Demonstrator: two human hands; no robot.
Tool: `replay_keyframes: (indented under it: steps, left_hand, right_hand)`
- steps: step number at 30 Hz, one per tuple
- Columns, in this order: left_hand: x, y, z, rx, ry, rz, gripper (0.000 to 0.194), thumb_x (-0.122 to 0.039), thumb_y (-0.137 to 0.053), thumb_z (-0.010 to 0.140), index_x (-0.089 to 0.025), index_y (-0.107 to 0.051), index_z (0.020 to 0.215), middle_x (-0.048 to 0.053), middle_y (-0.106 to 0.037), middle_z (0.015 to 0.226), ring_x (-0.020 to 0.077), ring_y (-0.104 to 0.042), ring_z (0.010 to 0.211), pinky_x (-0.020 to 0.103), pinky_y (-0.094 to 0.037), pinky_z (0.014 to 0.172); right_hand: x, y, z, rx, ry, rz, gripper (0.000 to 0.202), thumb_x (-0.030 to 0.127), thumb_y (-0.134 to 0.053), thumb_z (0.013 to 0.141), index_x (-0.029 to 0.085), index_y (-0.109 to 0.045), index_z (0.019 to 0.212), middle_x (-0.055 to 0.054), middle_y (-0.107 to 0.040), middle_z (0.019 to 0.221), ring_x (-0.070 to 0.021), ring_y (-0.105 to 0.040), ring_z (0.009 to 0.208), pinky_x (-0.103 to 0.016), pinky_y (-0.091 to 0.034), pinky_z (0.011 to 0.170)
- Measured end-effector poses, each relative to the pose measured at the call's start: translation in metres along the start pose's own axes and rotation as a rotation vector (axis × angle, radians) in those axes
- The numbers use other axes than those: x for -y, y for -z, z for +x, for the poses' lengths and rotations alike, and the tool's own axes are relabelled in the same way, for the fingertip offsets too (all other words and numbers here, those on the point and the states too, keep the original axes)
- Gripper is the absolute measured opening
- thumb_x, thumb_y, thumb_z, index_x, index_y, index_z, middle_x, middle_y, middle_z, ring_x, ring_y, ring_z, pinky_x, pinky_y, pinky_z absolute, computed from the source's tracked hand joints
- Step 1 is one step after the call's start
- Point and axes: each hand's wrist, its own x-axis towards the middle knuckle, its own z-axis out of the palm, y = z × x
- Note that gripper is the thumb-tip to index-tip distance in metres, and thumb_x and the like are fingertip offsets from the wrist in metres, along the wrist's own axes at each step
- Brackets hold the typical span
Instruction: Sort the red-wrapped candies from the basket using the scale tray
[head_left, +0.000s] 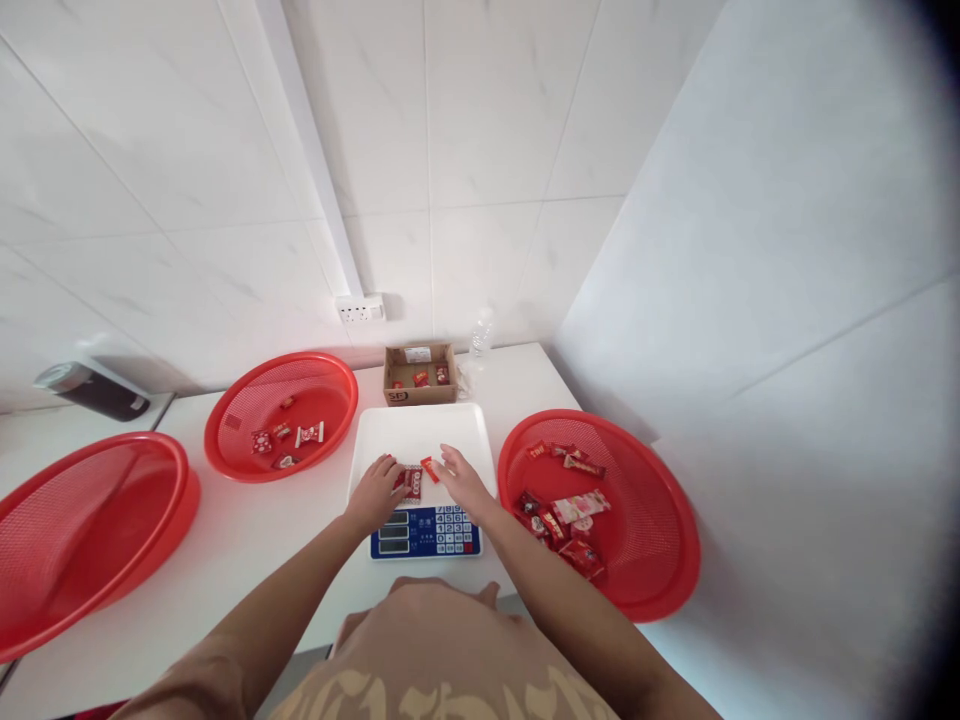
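Red-and-white candy packets lie on the white pan of a digital scale. My left hand rests over their left side, its fingers bent around the packets, which partly hide behind it. To their right, a small red candy wrapper sits against the fingertips of my right hand. That hand's fingers are apart, and the wrapper does not look gripped. Below both hands shows the scale's blue keypad panel.
A red basket with several candies stands at the right. Two more red baskets, one behind holding candies and one in front, stand left. Behind the scale are a cardboard box and clear bottle. A dark cylinder lies far left.
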Motion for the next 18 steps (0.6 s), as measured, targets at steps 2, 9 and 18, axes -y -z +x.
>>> replay_keyframes:
  steps: [2,9,18]
  left_hand:
    - [0.000,-0.002,0.001,-0.022,0.037,0.013,0.018,-0.024,-0.066,0.073,-0.024,-0.066,0.091,0.012,-0.056,0.120,0.0319,-0.033,0.130,0.048,-0.016,0.112]
    - [-0.005,-0.005,-0.005,-0.096,0.177,-0.178,0.028,-0.027,-0.072,0.067,-0.029,-0.066,0.095,0.008,-0.047,0.138,0.0291,-0.017,0.140,0.046,-0.008,0.113]
    - [-0.017,0.008,-0.022,-0.151,0.205,-0.339,0.034,-0.021,-0.074,0.064,-0.027,-0.066,0.096,0.008,-0.047,0.138,0.0278,-0.015,0.141,0.041,0.000,0.115]
  right_hand:
    - [-0.002,0.010,-0.001,-0.085,0.131,-0.130,0.053,0.044,-0.051,0.082,0.020,-0.047,0.128,-0.011,-0.049,0.135,-0.0213,-0.045,0.125,-0.036,-0.037,0.101]
    - [-0.047,0.126,-0.005,-0.476,0.176,-0.662,0.047,0.031,-0.037,0.088,0.017,-0.044,0.132,-0.012,-0.045,0.137,-0.0236,-0.034,0.131,-0.042,-0.024,0.110]
    - [-0.113,0.229,-0.005,-0.420,-0.288,-0.903,0.061,0.016,-0.048,0.076,0.010,-0.040,0.136,-0.017,-0.040,0.141,-0.0288,-0.033,0.133,-0.039,-0.028,0.105]
